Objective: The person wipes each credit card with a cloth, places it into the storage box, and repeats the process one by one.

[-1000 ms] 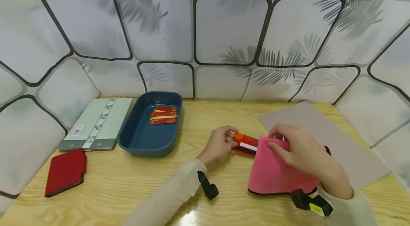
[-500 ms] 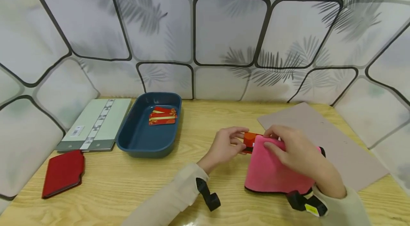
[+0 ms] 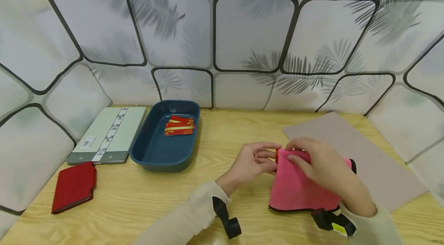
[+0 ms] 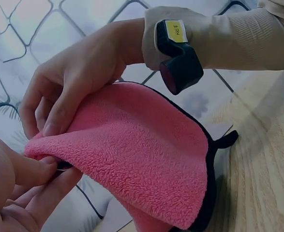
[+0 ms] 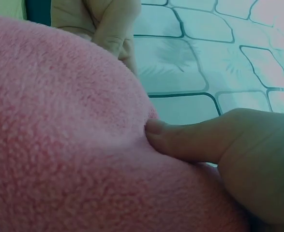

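Observation:
A pink fleecy cloth (image 3: 301,183) with black edging stands folded on the table; a small black loop (image 4: 226,140) sticks out from its edge in the left wrist view. My right hand (image 3: 324,164) pinches its top edge, thumb (image 5: 180,140) pressed into the near side. At the cloth's left edge my left hand (image 3: 251,162) holds the end of a narrow red box (image 3: 277,155). Only a sliver of that box shows; the cloth and my fingers hide the rest. In the left wrist view, left fingertips (image 4: 47,162) meet the cloth's edge.
A blue tray (image 3: 152,162) holds several red-and-gold cards (image 3: 179,126). Left of it lie a pale green folder (image 3: 107,133) and a dark red wallet-like case (image 3: 74,187). Behind the cloth lies a flat grey-brown sheet (image 3: 364,164). Patterned fabric (image 3: 253,32) walls the table's back and sides.
My left hand has moved right, sliding the red box into the folded cloth until just its end shows. My right hand keeps its pinch on the cloth, nearly in place.

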The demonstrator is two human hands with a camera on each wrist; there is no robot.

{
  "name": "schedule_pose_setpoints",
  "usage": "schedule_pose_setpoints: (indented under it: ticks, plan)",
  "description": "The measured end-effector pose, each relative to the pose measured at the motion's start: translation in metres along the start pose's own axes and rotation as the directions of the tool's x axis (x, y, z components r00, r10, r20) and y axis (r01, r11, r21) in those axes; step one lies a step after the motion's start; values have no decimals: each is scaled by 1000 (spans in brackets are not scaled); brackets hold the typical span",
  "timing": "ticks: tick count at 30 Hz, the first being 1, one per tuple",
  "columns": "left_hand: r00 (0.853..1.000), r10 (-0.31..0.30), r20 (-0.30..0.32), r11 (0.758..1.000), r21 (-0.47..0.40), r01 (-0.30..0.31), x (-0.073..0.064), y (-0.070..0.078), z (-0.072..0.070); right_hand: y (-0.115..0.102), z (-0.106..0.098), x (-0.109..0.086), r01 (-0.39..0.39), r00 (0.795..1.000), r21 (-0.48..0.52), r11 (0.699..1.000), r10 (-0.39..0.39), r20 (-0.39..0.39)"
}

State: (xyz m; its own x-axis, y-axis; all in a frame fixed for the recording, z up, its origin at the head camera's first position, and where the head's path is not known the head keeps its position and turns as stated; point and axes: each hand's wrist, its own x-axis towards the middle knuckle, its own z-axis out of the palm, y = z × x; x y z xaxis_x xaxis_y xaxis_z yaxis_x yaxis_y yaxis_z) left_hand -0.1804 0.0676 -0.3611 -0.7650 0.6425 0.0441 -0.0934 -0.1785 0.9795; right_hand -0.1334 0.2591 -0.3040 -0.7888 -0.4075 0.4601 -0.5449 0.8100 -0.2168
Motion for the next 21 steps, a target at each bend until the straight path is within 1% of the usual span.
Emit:
schedule_pose_setpoints:
  ticks: [5, 12, 15, 18, 21]
  plan:
    - [1000, 9, -9, 1000, 22, -9, 0, 3, 5, 0, 0, -1, 33, 999, 1, 999, -33, -23]
    - [1000, 0, -30, 1000, 22, 1, -2, 4, 4, -2, 1, 2, 40, 999, -25, 999, -40, -34]
    - [999, -11, -40, 1000, 6, 11, -2, 4, 2, -1, -1, 1, 16, 1000, -26, 1000, -16, -14]
    - [998, -23, -52, 1000, -7, 22, -2, 6, 0, 1, -5, -1, -26, 1000, -29, 999, 26, 6]
    - [997, -24, -70, 1000, -7, 24, -3, 9, -4, 6, -9, -2, -58, 998, -42, 997, 59, 14]
